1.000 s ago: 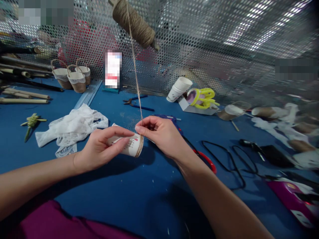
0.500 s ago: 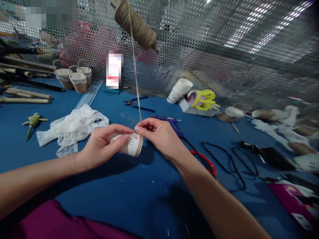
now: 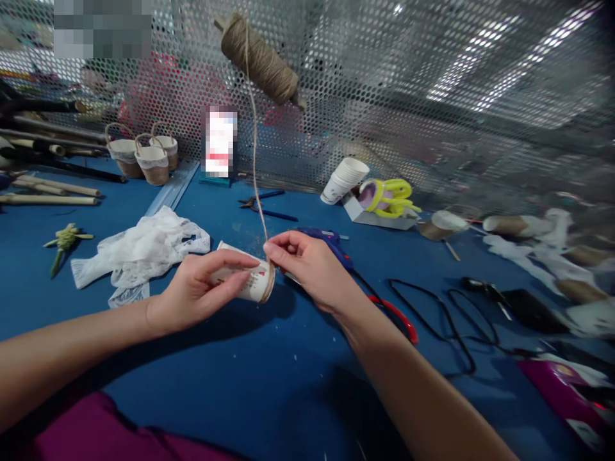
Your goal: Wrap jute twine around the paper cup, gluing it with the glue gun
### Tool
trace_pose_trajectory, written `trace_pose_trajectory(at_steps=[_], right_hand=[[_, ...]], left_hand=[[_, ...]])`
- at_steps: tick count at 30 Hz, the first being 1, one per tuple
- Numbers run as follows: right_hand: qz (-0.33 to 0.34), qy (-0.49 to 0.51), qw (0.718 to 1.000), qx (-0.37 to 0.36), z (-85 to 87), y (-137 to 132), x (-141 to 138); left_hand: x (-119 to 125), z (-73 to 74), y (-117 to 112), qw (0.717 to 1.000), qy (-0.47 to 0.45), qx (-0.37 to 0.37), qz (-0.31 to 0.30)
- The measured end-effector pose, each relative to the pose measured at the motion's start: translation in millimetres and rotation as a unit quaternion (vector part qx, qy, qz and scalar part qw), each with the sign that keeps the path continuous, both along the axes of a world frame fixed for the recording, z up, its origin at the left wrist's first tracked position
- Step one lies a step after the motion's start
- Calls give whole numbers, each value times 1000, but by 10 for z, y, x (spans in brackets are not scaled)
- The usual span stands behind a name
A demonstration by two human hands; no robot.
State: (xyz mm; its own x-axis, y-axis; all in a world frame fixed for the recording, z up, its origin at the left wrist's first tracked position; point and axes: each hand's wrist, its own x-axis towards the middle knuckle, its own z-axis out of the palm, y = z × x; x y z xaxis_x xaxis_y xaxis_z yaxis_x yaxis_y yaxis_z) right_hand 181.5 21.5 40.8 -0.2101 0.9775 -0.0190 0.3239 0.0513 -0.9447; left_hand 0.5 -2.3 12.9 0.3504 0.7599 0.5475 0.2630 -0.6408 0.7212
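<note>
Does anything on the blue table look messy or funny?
Yes, a bit. The stack of paper cups tilts toward the white box instead of standing straight, and the white lace beyond the left hand lies crumpled in a heap.

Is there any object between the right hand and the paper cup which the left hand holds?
Nothing visible blocks the way: the right hand pinches the string at the wrapped end of the paper cup. The string rises to the spool.
</note>
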Motion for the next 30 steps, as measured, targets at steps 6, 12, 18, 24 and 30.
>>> trace_pose_trajectory(at_steps=[6, 12, 18, 24, 30], right_hand=[[9, 89, 990, -112, 37, -90, 76], [44, 122, 981, -147, 25, -246, 125], [36, 83, 990, -105, 19, -311, 124], [27, 66, 993, -92, -6, -310, 117], [17, 37, 997, -72, -37, -313, 108]], left_hand=[[-30, -76, 29, 995, 29, 92, -25], [-24, -122, 21, 981, 74, 174, -33], [-18, -111, 10, 978, 86, 187, -27], [-4, -101, 27, 976, 90, 195, -28], [2, -122, 43, 972, 89, 214, -31]])
